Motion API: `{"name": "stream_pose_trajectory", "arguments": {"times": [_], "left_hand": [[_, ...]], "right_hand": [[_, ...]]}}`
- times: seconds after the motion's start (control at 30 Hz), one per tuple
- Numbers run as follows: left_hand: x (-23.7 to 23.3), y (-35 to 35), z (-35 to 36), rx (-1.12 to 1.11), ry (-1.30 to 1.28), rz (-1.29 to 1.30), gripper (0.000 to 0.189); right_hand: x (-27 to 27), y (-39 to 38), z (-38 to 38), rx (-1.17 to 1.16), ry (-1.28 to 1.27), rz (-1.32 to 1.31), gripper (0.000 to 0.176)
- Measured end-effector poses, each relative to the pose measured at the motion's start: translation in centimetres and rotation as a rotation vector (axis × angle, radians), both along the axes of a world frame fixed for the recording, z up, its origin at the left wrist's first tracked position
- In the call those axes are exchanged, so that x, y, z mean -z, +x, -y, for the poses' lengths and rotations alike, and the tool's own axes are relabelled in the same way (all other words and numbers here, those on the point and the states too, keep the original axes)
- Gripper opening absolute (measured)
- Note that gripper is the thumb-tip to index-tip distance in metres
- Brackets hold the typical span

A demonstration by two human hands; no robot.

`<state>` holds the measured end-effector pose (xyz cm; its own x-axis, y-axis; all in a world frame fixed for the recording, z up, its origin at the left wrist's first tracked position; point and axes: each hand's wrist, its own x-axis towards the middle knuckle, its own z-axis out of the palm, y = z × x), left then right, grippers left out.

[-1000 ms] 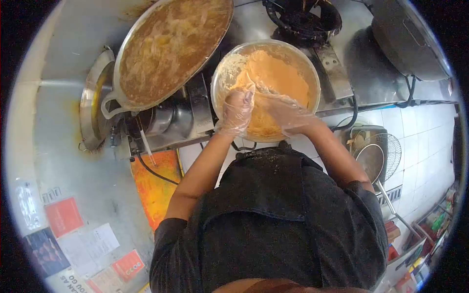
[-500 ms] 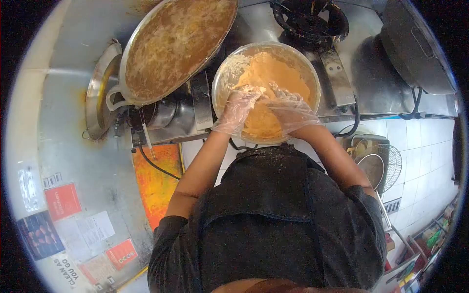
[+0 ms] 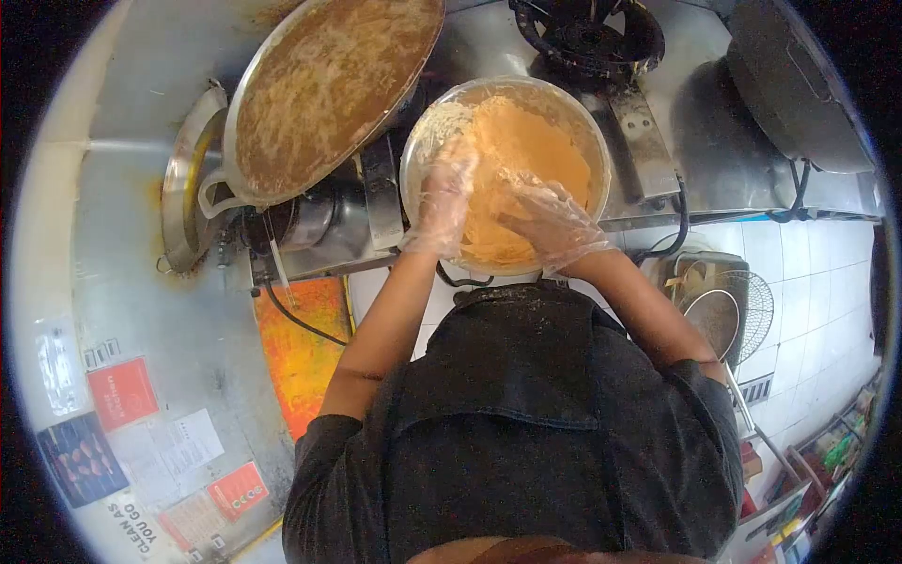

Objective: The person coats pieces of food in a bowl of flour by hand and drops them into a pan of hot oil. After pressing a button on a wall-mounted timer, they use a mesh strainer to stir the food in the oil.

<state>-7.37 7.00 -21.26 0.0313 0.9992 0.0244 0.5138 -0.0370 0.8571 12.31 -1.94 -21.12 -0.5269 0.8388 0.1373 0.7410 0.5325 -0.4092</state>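
A round metal bowl (image 3: 601, 141) holds orange-tan flour-like powder (image 3: 536, 141), with paler powder along its upper left side. Both of my hands wear clear, loose plastic gloves dusted with this powder. Inside the bowl's left side, my left hand (image 3: 445, 193) points its fingers away from me, stretched out and somewhat blurred against the powder. My right hand (image 3: 554, 218) rests over the lower right of the powder, palm down with its fingers apart. Pale powder clings to its knuckles. Neither hand shows a separate object in its grasp.
A large pan of brown oil-like liquid (image 3: 329, 94) stands left of the bowl, its handle toward me. Behind is a black burner (image 3: 590, 38); a big dark pot (image 3: 799, 85) stands right. A wire strainer (image 3: 749, 315) hangs over the lower right. Metal wall bears signs (image 3: 123, 393).
My hands have moved apart from the middle of the bowl. The left has gone toward the left wall with fingers extended; the right has opened out over the powder.
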Motion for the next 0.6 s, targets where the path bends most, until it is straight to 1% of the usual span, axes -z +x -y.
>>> {"name": "stream_pose_trajectory", "arguments": {"times": [0.07, 0.1, 0.17, 0.2, 0.27, 0.3, 0.37, 0.4, 0.47, 0.5, 0.57, 0.6], "left_hand": [[0.4, 0.2, -0.2, 0.409, 0.229, 0.075, 0.024], [-0.1, 0.4, 0.0, 0.409, 0.225, 0.074, 0.024], [-1.8, 0.8, 0.6, 0.191, -0.613, 0.362, 0.020], [-1.3, 0.3, 0.3, 0.189, -0.612, 0.361, 0.020], [0.6, -1.1, -0.5, 0.679, -0.236, -0.029, 0.017], [1.7, -1.4, -0.4, 0.679, -0.237, -0.031, 0.017], [3.4, -1.4, 0.0, 0.617, 0.083, -0.054, 0.012], [3.4, -1.2, -0.1, 0.616, 0.083, -0.054, 0.012], [3.5, -1.0, -0.4, 0.497, 0.200, -0.086, 0.012], [2.6, -0.9, -0.6, 0.497, 0.199, -0.086, 0.012], [-0.1, -1.0, -0.9, 0.318, -0.074, -0.267, 0.022], [0.9, -2.2, -1.3, 0.320, -0.079, -0.265, 0.022]], "right_hand": [[-1.5, 0.3, 0.1, -0.015, -0.002, 0.036, 0.046], [-1.8, 0.3, 0.1, -0.015, -0.006, 0.034, 0.046], [-2.1, 0.3, -0.2, -0.077, -0.079, 0.135, 0.038], [-2.0, 0.3, -0.2, -0.079, -0.078, 0.133, 0.038], [-1.4, 0.7, -0.3, -0.080, -0.076, -0.005, 0.037], [-0.7, 0.8, -0.3, -0.079, -0.076, -0.007, 0.037], [0.6, 0.9, -0.1, -0.077, 0.111, -0.047, 0.035], [0.3, 1.0, 0.0, -0.078, 0.111, -0.048, 0.035], [-0.9, 1.3, 0.2, -0.057, -0.030, -0.038, 0.043], [-1.1, 1.5, 0.3, -0.057, -0.031, -0.038, 0.043], [-1.1, 2.0, 0.5, -0.080, -0.019, 0.068, 0.040], [-1.2, 2.4, 0.6, -0.079, -0.024, 0.069, 0.040]]}}
